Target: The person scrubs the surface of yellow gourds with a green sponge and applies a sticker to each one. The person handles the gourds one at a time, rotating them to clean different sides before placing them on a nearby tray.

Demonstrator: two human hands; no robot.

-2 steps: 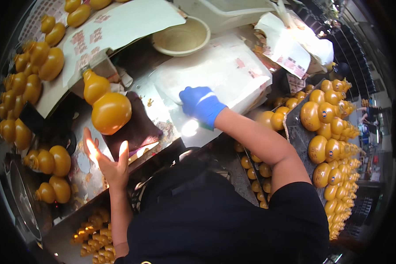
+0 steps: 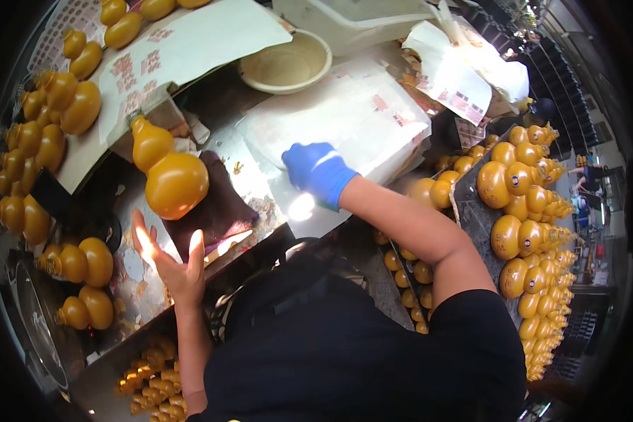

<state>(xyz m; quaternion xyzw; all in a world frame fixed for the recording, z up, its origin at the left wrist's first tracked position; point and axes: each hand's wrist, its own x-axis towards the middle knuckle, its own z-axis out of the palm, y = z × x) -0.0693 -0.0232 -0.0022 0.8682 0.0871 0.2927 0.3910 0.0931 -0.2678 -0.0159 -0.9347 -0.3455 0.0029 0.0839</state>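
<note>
My left hand [image 2: 172, 271], bare, is open with thumb and fingers spread, and it holds nothing. Just beyond its fingertips a large glossy yellow-orange gourd [image 2: 176, 184] lies on a dark cloth pad [image 2: 226, 200]. My right hand [image 2: 318, 171] wears a blue glove and is closed over the near left part of some thin white sheets [image 2: 344, 105]. Its fingertips are curled under and hidden, so whatever they pinch does not show. Bright sunlight falls on the sheets beside the glove and on my left fingers.
A cream bowl [image 2: 286, 65] stands behind the sheets, near a translucent plastic bin [image 2: 359, 17]. Printed decal paper [image 2: 190, 42] covers a raised board at the far left. Several gourds line the left side, and many more fill a rack [image 2: 517, 239] at the right. Crumpled paper [image 2: 451, 77] lies at the far right.
</note>
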